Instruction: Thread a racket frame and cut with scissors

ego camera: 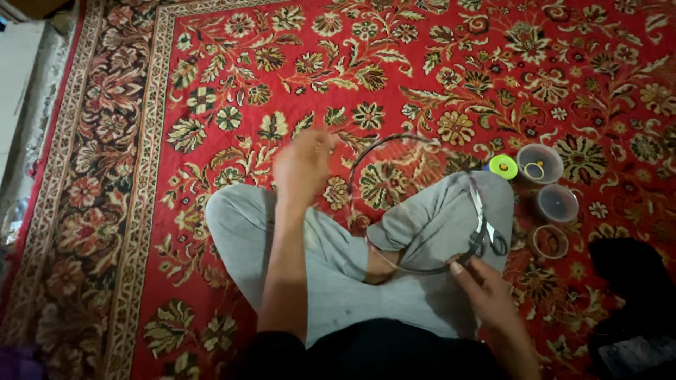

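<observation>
I sit cross-legged in grey trousers on a red floral carpet [211, 56]. My right hand [486, 288] pinches the near edge of a thin dark metal hoop [394, 141] over my right knee. The hoop arcs away over the carpet toward my left hand [301, 167], which is raised and blurred near the hoop's far left side; whether it grips anything is unclear. A pair of scissors [489, 236] lies on my right knee next to my right hand.
To the right on the carpet stand two small clear round containers [540, 163] [556, 204], a ring of tape [550, 241] and a green spool [503, 166]. A dark cloth [634, 281] lies at the lower right. Bare floor [17, 77] borders the carpet's left edge.
</observation>
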